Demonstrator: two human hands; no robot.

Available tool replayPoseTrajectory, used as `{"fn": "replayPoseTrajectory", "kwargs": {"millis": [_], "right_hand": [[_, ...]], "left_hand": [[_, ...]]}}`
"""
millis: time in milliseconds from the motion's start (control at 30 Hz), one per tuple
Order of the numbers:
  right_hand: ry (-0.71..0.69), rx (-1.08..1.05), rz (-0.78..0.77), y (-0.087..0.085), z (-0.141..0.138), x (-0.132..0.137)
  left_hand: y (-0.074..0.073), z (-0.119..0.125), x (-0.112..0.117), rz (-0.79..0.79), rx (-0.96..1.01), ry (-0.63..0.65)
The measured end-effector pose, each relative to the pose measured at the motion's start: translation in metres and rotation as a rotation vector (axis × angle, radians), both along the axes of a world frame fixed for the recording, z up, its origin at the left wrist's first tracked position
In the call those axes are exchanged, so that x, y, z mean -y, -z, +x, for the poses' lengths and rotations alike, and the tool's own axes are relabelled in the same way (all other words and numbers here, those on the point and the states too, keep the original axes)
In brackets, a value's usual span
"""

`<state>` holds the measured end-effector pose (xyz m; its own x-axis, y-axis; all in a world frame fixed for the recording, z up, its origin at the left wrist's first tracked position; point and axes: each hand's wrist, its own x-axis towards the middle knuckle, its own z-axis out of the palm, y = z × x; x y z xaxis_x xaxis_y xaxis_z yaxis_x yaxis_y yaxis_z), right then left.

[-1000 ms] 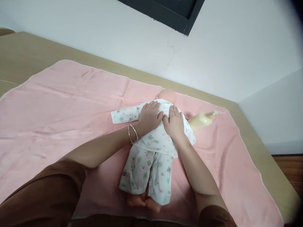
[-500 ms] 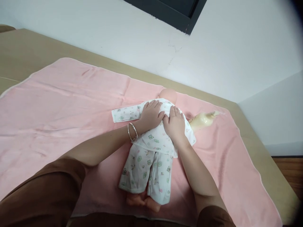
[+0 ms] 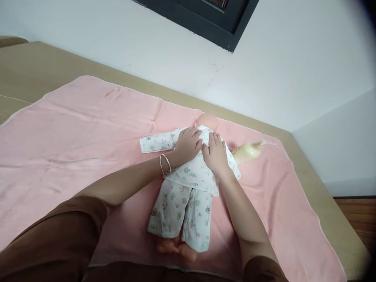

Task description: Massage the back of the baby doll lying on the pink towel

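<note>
Lying open and flat, gripping nothing, the left hand [image 3: 188, 144] and right hand [image 3: 216, 154] rested on the clothed doll [image 3: 190, 181] beneath them, probably to spread contact evenly; the pale bottle [image 3: 249, 152] lay near the right hand, perhaps for reach.

Left sleeve [image 3: 76, 221] is plain brown, loose, folded near its hem, ends about the elbow. Right sleeve [image 3: 263, 268] is similar brown; only its lower end shows. Left forearm [image 3: 123, 183] and right forearm [image 3: 243, 209] are bare, as are left hand [image 3: 188, 145] and right hand [image 3: 216, 154]. Left wrist wears a thin, round, silver-toned bangle [image 3: 168, 162]; fine detail is unclear.
</note>
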<state>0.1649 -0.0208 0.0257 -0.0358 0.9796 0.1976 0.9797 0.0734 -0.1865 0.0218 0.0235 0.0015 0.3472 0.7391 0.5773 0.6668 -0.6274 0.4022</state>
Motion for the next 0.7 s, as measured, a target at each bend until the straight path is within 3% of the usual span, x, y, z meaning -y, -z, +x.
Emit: {"fn": "replayPoseTrajectory", "kwargs": {"millis": [133,267,500,700], "right_hand": [[-0.014,0.049,0.042,-0.004,-0.007,0.009],[0.011,0.129,0.107,-0.007,-0.016,0.02],[-0.025,-0.026,-0.036,-0.003,0.008,-0.004],[-0.012,0.1,0.046,-0.005,-0.008,0.013]], "left_hand": [[0.001,-0.001,0.005,0.073,-0.009,0.005],[0.004,-0.001,0.008,0.059,0.005,-0.086],[0.008,0.003,-0.002,-0.076,-0.005,-0.071],[0.005,0.0,0.008,0.06,0.03,-0.1]]}}
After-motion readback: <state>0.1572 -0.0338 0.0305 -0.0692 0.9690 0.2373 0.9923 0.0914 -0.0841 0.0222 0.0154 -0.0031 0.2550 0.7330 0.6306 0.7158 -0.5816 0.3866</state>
